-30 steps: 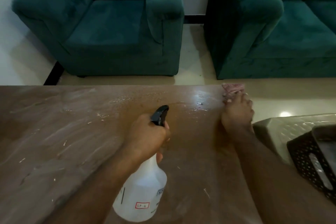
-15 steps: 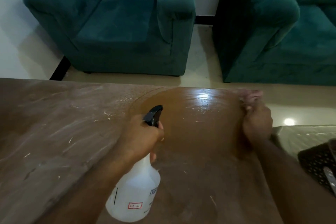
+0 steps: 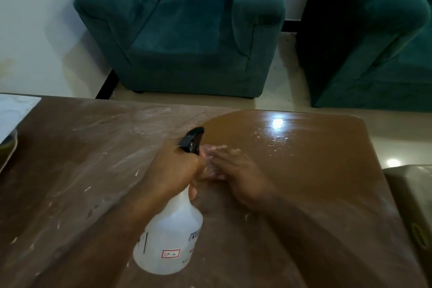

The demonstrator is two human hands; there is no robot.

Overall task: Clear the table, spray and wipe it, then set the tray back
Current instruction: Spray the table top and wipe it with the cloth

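Note:
My left hand [image 3: 174, 170] grips the neck of a white spray bottle [image 3: 170, 243] with a black trigger head, held above the brown table [image 3: 315, 170]. My right hand [image 3: 238, 175] lies flat on the table just right of the bottle, pressing a pink cloth [image 3: 211, 154] that is mostly hidden under the fingers. The far right part of the table is wiped and glossy. Its left part is streaked with whitish smears and crumbs.
A teal armchair [image 3: 184, 30] and a teal sofa [image 3: 374, 42] stand beyond the table's far edge. A pale stool or box [image 3: 411, 194] sits at the right. A tray's rim [image 3: 9, 147] shows at the left edge, with a white surface [image 3: 14, 112] behind it.
My right hand has swept the cloth from the table's far right edge leftward to beside the bottle. The view has shifted left, and the black basket has left it.

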